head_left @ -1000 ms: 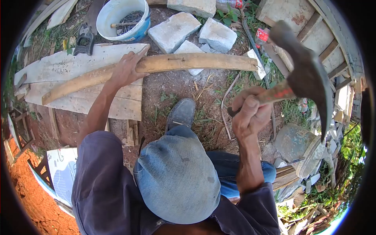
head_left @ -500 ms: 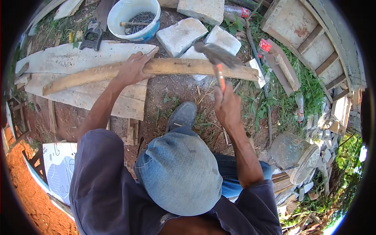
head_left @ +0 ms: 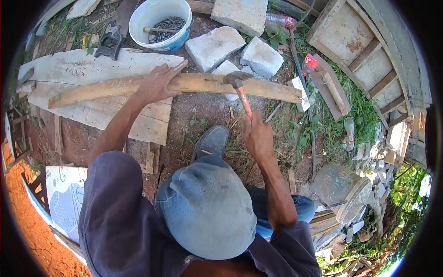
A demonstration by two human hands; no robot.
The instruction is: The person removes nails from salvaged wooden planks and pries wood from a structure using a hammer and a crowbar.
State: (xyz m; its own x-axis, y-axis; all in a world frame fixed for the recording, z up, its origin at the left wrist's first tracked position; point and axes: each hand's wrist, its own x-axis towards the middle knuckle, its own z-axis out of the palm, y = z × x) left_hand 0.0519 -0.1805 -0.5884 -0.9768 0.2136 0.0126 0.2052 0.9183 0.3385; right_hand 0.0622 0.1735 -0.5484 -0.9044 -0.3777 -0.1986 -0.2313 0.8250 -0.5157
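Observation:
A long, narrow wooden plank [head_left: 198, 83], which looks curved in this wide view, crosses in front of me. My left hand [head_left: 156, 86] lies over it, thumb on the near edge and fingers across the far side. My right hand [head_left: 259, 140] is wrapped round the orange and dark handle of a claw hammer [head_left: 243, 100]. The hammer's metal head is at the plank, right of my left hand, and covers that spot of wood. Under the plank's left part are wide pale boards [head_left: 106, 117]; at its right end is a white block [head_left: 299, 93].
A white bucket [head_left: 134, 23] containing many nails stands beyond the boards, near a handsaw [head_left: 110, 41]. Broken pale blocks [head_left: 215, 48] lie behind the plank. To the right are a wooden offcut [head_left: 336, 90], plastic bottles [head_left: 349, 134] and a dirty tipped bucket [head_left: 334, 184].
The hammer head has come down and left onto the plank, from a raised, blurred position. My right hand moved slightly left and nearer to me. My left hand stays on the plank.

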